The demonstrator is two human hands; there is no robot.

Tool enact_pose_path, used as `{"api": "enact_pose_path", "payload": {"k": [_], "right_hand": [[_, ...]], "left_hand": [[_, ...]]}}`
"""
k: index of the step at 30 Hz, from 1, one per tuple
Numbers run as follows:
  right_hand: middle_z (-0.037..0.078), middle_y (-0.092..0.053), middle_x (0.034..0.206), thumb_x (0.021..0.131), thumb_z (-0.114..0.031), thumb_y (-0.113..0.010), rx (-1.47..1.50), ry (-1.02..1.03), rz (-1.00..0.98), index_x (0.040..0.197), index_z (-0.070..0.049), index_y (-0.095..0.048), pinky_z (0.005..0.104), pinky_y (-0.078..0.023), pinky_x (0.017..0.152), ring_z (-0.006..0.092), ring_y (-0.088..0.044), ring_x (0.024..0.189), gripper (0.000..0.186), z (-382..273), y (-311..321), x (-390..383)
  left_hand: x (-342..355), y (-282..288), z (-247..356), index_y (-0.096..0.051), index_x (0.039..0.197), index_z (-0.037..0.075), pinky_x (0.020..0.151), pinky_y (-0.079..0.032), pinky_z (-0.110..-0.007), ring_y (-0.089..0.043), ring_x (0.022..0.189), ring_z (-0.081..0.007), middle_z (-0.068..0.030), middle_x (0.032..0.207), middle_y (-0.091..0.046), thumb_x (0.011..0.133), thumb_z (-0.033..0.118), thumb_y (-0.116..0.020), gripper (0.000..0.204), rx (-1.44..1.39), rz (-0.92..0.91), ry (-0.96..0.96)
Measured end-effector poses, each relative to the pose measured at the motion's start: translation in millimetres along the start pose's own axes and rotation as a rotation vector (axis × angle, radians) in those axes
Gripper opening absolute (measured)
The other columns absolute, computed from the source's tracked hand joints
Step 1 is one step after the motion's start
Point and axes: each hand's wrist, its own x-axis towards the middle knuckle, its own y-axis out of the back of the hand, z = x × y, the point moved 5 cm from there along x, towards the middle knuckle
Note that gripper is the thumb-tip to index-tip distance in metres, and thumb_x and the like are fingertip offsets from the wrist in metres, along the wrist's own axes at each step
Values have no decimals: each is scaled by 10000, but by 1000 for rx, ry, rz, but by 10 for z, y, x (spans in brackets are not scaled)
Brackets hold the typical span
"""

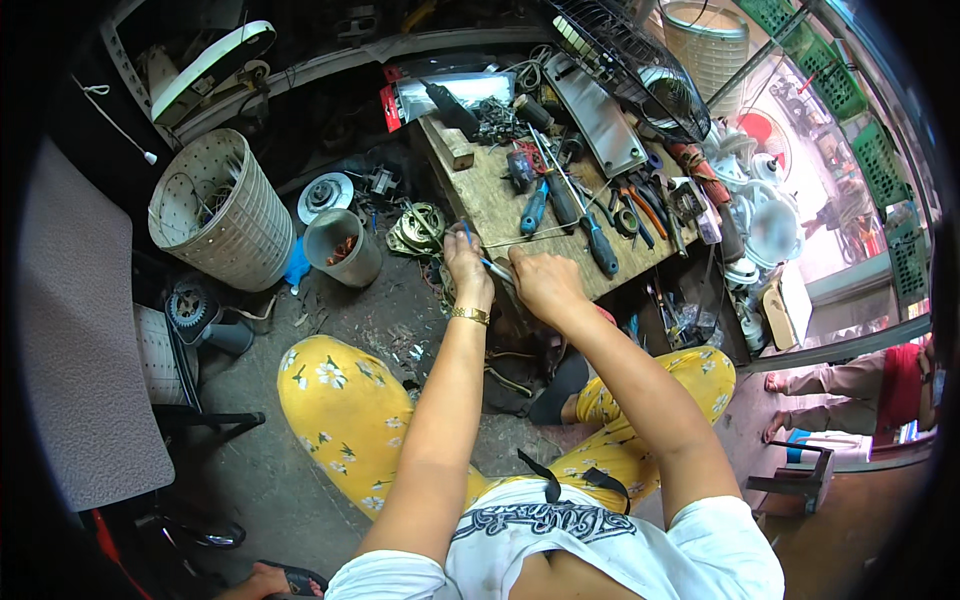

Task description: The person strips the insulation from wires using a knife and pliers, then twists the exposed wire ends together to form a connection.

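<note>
My left hand (466,265), with a gold watch on its wrist, is closed on a thin blue strip (487,263) that may be a wire or a tube. Close beside it, my right hand (547,284) curls its fingers at the near left edge of the wooden bench (482,197). A short pale piece lies between the two hands; what the right fingers grip is hidden. From near the left hand, a thin pale cord (535,238) stretches across the board. Just past the hands lie a blue-handled screwdriver (599,246) and a short blue-handled tool (535,209).
Pliers (648,207) and other tools crowd the bench's right side, with a metal plate (600,118) behind. Left of the bench are a round motor part (416,228), a grey bucket (345,250) and a white perforated basket (225,210). Another person (850,388) stands at far right.
</note>
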Motion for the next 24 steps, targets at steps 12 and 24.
{"api": "enact_pose_path", "payload": {"k": [12,24], "right_hand": [[193,-662,735,902,-184,-462,-95,-20,14,1014,-68,-565,496,-509,587,377,-657,678,192,140,23,48],[161,-688,764,876,-125,-464,-174,55,0,1051,-61,-598,424,-542,582,311,-695,702,229,-10,15,105]], "left_hand": [[21,-282,228,-585,933,16,552,-412,-244,-489,609,-73,-15,750,-568,970,124,-493,146,877,-105,-709],[77,-326,299,-619,958,37,578,-439,-296,-531,607,-124,-51,695,-603,953,117,-525,123,946,-217,-711]]}}
